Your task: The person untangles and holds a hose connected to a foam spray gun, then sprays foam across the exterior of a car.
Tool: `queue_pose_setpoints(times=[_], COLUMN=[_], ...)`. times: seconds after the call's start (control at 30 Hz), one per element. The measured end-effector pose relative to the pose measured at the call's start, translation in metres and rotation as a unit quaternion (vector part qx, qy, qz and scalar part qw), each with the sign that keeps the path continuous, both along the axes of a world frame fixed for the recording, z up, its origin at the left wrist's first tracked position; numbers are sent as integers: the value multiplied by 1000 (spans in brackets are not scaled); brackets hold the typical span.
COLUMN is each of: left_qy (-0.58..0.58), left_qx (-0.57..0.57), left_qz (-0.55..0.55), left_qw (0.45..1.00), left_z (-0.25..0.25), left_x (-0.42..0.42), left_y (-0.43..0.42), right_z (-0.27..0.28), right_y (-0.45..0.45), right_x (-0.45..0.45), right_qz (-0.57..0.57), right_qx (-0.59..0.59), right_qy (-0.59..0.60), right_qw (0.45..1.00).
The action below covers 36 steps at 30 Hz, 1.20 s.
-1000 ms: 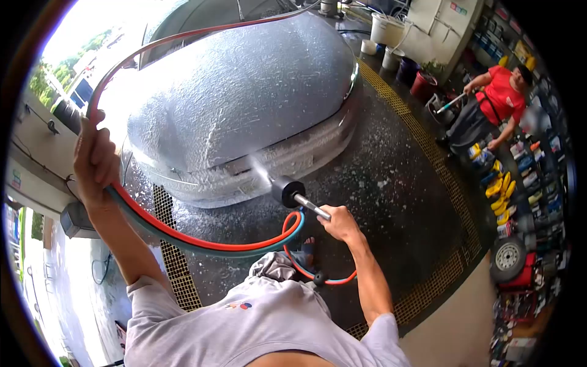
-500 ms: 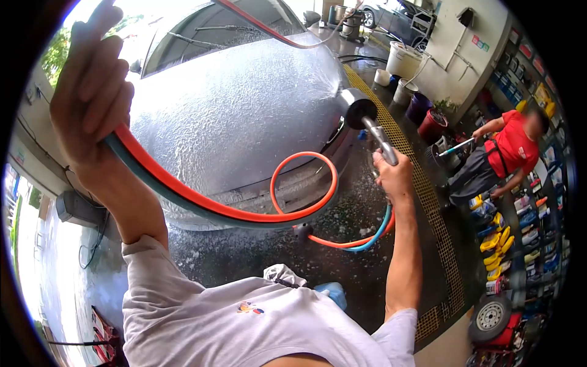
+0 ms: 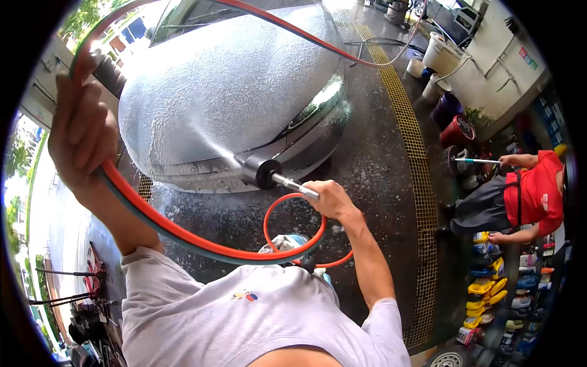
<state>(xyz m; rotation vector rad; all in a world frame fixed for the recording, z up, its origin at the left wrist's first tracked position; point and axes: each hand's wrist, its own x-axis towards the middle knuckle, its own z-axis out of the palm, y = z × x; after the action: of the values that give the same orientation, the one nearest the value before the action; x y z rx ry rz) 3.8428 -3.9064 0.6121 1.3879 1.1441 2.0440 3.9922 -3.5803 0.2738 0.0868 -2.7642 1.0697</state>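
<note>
Raised at the left, my left hand [image 3: 85, 131] is closed around a red and grey hose [image 3: 189, 237]. The hose sags across in front of my chest and loops near my waist; another length runs over the car. My right hand [image 3: 333, 199] grips the metal handle of a spray gun [image 3: 263, 171] with a black cylindrical head. A white jet leaves its nozzle toward the front of the car's hood [image 3: 226, 85]. Foam and water cover the silver-grey hood. The fingers of my right hand are partly hidden behind its back.
A person in a red shirt [image 3: 535, 192] stands at the right with a long-handled brush [image 3: 477, 160]. Buckets [image 3: 457, 128] line the wall. Yellow floor grating [image 3: 406, 122] runs beside the car. Bottles [image 3: 489, 287] stand at the lower right. The dark floor is wet and foamy.
The spray gun in my right hand has swung left and down, its jet moving from the hood's right side toward its front. My left hand still grips the hose. My view has shifted.
</note>
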Motion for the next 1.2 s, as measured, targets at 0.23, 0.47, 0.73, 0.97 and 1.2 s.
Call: queue_pose_setpoints(times=[0.23,0.47,0.73,0.97,1.2], left_qy=[-36,-8,-15,-87,-307], left_qx=[29,52,-19,-177,-251], left_qz=[118,67,91,475,526], left_qw=[992,996,996,858,752], left_z=[-38,-52,-35,-66,-170], left_x=[26,-14,-81,-95,-94], left_y=[81,214,432,570,632], right_z=[-61,-47,-35,-15,88], right_y=[158,364,515,662,826], right_x=[-14,-3,-21,-76,-185], right_qz=[35,-153,-141,50,12], right_qx=[41,49,80,18,-222], right_qy=[-171,-135,-74,-184,-107], right_qw=[984,978,984,981,969])
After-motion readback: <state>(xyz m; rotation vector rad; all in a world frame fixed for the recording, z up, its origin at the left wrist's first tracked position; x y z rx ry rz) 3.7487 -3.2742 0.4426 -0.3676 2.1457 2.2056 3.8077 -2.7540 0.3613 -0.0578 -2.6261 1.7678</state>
